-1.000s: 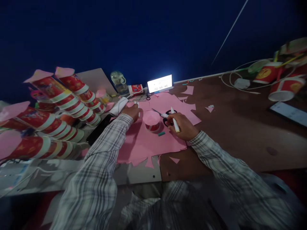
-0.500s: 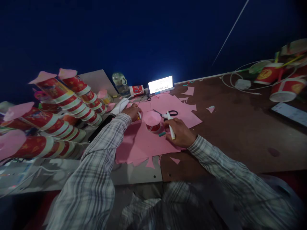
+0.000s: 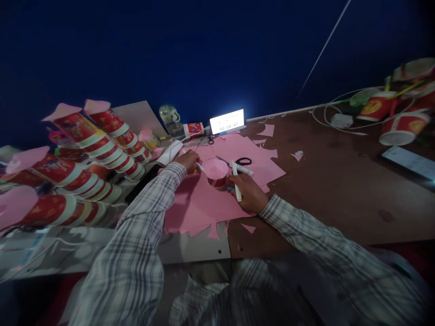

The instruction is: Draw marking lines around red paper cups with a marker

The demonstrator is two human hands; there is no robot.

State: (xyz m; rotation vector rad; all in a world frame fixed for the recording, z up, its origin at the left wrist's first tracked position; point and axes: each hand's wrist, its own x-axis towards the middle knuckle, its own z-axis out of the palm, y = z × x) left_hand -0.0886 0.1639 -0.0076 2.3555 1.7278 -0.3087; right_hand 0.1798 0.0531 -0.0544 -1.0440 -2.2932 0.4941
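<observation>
A small red paper cup (image 3: 216, 182) with a pink paper top (image 3: 216, 168) stands on pink paper sheets (image 3: 204, 210) between my hands. My left hand (image 3: 187, 161), left of the cup, pinches a slim white stick-like thing (image 3: 200, 166); its kind is unclear. My right hand (image 3: 250, 192) is closed around a white marker (image 3: 237, 186) held nearly upright just right of the cup. Another white marker (image 3: 245, 170) lies behind that hand, beside black-handled scissors (image 3: 244, 161). A teal piece (image 3: 230, 189) shows partly by my right fingertips.
Stacked red cups with pink tops (image 3: 102, 145) lean along the left side. At the back are a water bottle (image 3: 171, 118), a lying cup (image 3: 193, 129) and a lit phone timer (image 3: 227, 122). On the right are cups (image 3: 404, 127), a cable with charger (image 3: 341, 121) and a phone (image 3: 409, 163).
My right hand has shifted slightly left, closer to the cup, and a second white marker now shows behind it. The white thing in my left hand points more toward the cup.
</observation>
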